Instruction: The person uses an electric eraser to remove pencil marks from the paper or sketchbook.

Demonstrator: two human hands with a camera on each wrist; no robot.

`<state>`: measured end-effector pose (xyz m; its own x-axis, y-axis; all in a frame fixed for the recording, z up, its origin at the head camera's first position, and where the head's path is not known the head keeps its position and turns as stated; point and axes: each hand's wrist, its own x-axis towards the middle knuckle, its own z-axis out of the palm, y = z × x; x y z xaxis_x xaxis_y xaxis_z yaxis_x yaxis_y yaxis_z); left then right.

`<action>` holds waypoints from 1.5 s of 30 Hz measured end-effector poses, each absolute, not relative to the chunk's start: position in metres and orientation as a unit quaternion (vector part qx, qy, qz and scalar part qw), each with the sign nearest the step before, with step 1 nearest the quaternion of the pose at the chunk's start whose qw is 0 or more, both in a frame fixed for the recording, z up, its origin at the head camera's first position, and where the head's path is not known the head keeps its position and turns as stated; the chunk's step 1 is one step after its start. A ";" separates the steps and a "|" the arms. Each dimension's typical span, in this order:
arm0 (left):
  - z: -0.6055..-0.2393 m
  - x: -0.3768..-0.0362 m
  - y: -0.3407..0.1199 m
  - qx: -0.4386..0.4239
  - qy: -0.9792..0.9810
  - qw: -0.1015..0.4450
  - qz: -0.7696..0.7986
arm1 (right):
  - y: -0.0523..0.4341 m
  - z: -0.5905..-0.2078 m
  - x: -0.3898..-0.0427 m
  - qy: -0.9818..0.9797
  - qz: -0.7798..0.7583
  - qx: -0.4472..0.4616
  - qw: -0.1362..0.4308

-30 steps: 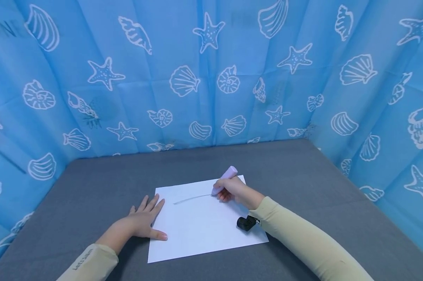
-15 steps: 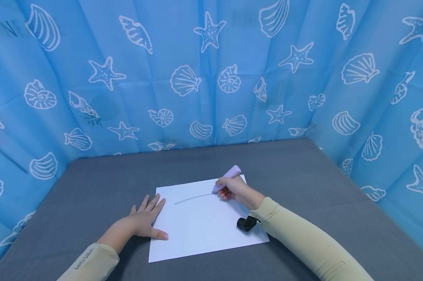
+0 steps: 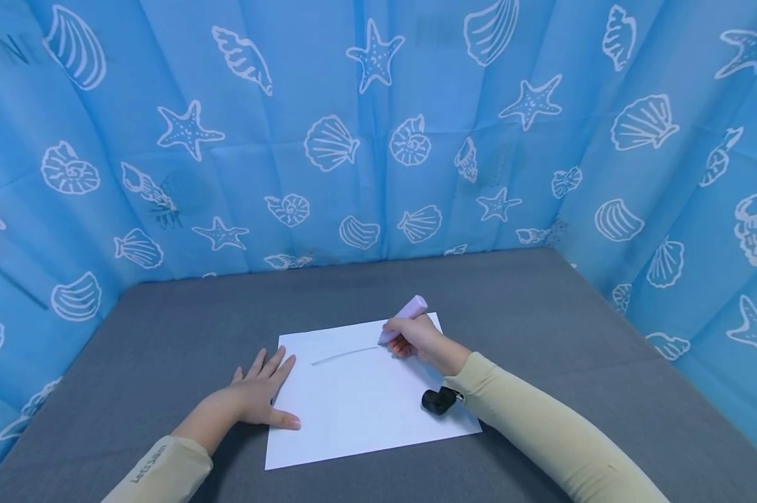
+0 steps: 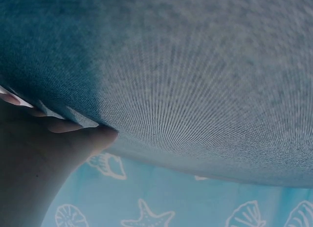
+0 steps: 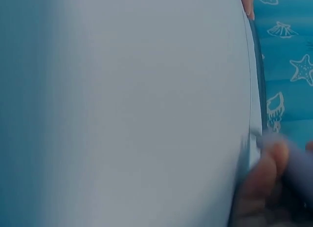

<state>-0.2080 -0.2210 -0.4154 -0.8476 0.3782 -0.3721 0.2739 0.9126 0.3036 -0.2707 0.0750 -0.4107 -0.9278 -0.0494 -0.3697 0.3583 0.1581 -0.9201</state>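
Observation:
My right hand (image 3: 412,337) pinches a thick lilac pen (image 3: 406,314) between thumb and fingers, its top leaning up to the right. The pen's narrow tip is at the right end of a thin grey line (image 3: 343,355) on a white sheet of paper (image 3: 353,419); whether it touches is too fine to tell. In the right wrist view, the fingers (image 5: 264,175) and pen are blurred, and the line runs along the sheet's far part. My left hand (image 3: 260,395) lies flat with fingers spread, across the sheet's left edge, thumb and fingertips on the paper.
The sheet lies on a grey cloth-covered table (image 3: 510,300). Behind and to the right hangs a blue curtain (image 3: 277,154) with white shells and starfish. A small black device (image 3: 439,401) sits at the right wrist, over the paper.
The pen shifted slightly up and right, then a little back left, staying near the line's right end. The line looks the same length. My left hand stays in place.

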 end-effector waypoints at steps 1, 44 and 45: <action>-0.415 -0.207 -0.221 0.171 0.954 0.215 0.120 | 0.075 -0.411 -0.271 0.743 -0.642 0.104 0.158; -0.410 -0.204 -0.220 0.169 0.956 0.211 0.113 | 0.069 -0.411 -0.270 0.744 -0.641 0.089 0.166; -0.411 -0.205 -0.220 0.169 0.956 0.211 0.114 | 0.070 -0.411 -0.270 0.746 -0.640 0.085 0.166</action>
<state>-0.2047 -0.2197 -0.4107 -0.8539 0.3710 -0.3651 0.2751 0.9171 0.2885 -0.2702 0.0696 -0.4107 -0.9301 -0.0853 -0.3573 0.3401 0.1675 -0.9254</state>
